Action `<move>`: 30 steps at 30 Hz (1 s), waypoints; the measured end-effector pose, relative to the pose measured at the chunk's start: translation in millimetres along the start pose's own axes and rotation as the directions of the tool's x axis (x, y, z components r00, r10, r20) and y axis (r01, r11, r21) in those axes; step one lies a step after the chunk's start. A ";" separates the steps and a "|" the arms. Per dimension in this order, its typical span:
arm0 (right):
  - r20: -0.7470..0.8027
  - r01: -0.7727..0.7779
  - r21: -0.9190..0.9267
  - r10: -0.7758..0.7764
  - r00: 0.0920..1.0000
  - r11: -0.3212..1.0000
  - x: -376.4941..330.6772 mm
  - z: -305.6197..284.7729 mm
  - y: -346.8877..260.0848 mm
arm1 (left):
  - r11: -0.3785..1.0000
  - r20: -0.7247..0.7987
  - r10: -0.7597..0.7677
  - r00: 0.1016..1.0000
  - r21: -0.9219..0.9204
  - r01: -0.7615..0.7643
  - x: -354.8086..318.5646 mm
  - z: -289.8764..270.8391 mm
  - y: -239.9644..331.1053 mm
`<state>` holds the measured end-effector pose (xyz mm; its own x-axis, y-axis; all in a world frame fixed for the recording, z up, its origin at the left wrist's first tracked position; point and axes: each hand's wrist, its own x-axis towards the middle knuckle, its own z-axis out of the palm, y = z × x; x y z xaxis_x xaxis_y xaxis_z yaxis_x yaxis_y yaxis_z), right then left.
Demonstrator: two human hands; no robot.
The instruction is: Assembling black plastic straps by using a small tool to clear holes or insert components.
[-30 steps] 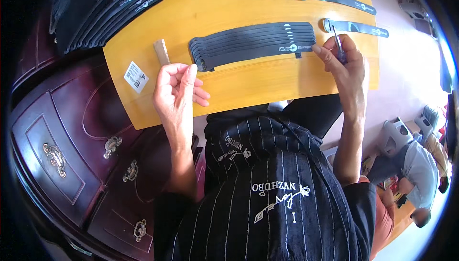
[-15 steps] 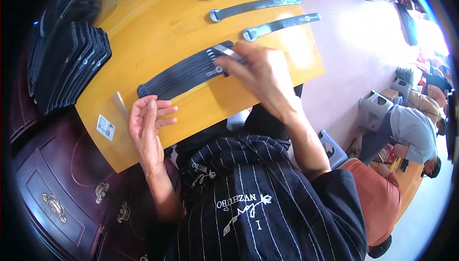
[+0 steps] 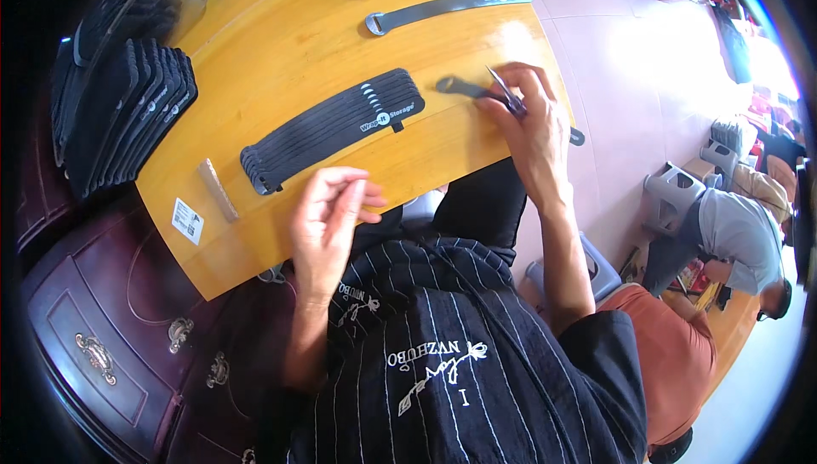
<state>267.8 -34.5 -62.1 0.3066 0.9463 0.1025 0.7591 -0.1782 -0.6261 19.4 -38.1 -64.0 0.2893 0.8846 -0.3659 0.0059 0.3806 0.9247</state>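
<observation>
My right hand [image 3: 532, 124] is closed over the right part of the table, holding a slim pointed metal tool [image 3: 500, 81] whose kind I cannot make out. Under its fingers runs a black strap [image 3: 459, 86] with a buckle end; its other end sticks out past the hand over the table edge. A bundle of black straps [image 3: 328, 128], laid side by side with white print, lies left of that hand. At the bundle's near side my left hand [image 3: 328, 217] hovers by the table's front edge, fingers loosely apart and empty.
Two single straps with buckles [image 3: 451, 11] lie at the far side of the yellow table [image 3: 281, 56]. Stacked black bundles [image 3: 136, 115] stand at the left. A short tan strip [image 3: 219, 190] and a white label [image 3: 187, 222] lie near the left corner. People sit at the right.
My right hand has moved right, from the bundle to the nearest single strap, and now grasps it. My left hand has come away from the bundle's left end, toward the right.
</observation>
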 end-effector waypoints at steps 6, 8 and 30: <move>0.272 -0.119 0.169 0.070 0.960 0.978 -32.4 -4.8 -10.3 | 0.998 0.032 0.056 0.998 -0.003 -0.056 0.6 28.2 -5.1; 0.316 -0.009 0.204 -0.057 0.947 0.979 -39.4 -6.1 -23.5 | 0.996 -0.025 0.085 0.996 -0.009 -0.085 3.1 30.8 -1.5; 0.460 -0.310 0.261 0.164 0.873 0.914 -19.4 -2.5 -17.6 | 0.995 -0.320 0.089 0.943 -0.007 -0.096 -29.6 -54.4 -13.1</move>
<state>249.9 -50.4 -51.2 0.1283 0.9205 -0.3690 0.4491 -0.3857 -0.8060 -41.2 -54.6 -71.0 -0.0334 0.9544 -0.2968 -0.0287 0.2959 0.9548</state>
